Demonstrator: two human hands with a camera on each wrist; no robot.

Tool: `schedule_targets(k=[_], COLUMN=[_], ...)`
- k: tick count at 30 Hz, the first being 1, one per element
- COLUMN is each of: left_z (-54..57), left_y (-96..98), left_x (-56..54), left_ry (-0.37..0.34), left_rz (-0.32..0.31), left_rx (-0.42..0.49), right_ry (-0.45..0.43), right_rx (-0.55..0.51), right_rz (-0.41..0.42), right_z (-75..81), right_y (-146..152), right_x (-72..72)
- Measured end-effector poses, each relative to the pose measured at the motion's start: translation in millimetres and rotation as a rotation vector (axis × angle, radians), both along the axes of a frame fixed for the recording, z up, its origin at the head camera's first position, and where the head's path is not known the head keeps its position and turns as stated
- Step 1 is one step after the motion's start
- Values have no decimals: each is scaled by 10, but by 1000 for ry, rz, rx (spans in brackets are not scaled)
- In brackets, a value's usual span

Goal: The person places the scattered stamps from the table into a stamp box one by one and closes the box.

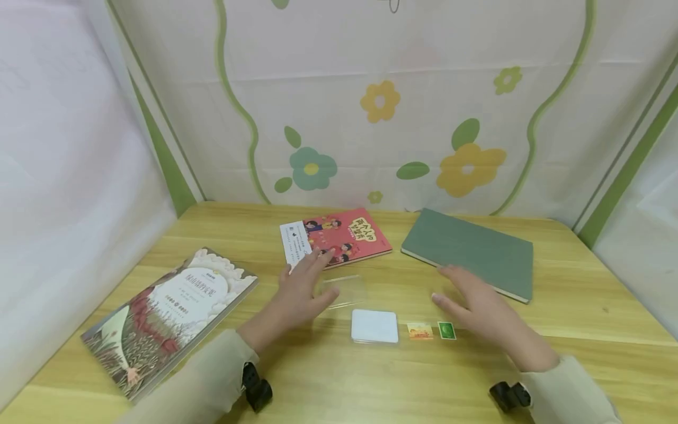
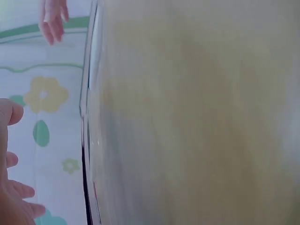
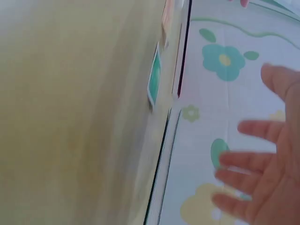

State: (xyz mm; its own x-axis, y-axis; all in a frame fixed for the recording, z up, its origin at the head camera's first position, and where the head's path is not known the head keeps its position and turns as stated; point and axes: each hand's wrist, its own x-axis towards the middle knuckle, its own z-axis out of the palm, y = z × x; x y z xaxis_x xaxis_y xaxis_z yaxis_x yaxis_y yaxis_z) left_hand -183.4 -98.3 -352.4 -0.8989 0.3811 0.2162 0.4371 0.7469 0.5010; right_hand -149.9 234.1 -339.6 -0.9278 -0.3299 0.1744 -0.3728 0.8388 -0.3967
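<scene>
An illustrated book [image 1: 169,321] lies slantwise on the wooden table [image 1: 371,388], before a flower-patterned curtain [image 1: 328,106].

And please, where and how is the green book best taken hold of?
I would pinch the green book at its right edge, coming from the right with the right hand: it lies flat and looks thin, and the red book sits close by its left corner.

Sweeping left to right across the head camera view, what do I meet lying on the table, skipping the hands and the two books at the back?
Illustrated book with a white title panel, clear plastic rectangle, white rounded-corner card stack, orange-and-cream stamp, green white-bordered stamp.
</scene>
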Motion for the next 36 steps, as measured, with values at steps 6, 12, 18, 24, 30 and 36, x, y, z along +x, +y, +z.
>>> schedule_targets(k=[6, 12, 18, 24, 30, 36], left_z=[-15, -70, -105, -146, -189, -211], left_y=[93, 151, 170, 177, 202, 222], left_x=[97, 159, 176, 183, 181, 184], left_ry=[-60, -167, -266, -268, -311, -309], left_rz=[-163, -252, -261, -277, -276, -270], left_rx=[177, 185, 187, 161, 119, 84], right_ry=[-29, -63, -95, -106, -51, -55], right_rx=[-92, -118, -81, -31, -2, -9], right_rz=[84, 131, 190, 221, 240, 220], right_z=[-48, -118, -168, -214, -231, -267], right_y=[-61, -76, -95, -137, -170, -193], right_x=[88, 79, 66, 74, 66, 58])
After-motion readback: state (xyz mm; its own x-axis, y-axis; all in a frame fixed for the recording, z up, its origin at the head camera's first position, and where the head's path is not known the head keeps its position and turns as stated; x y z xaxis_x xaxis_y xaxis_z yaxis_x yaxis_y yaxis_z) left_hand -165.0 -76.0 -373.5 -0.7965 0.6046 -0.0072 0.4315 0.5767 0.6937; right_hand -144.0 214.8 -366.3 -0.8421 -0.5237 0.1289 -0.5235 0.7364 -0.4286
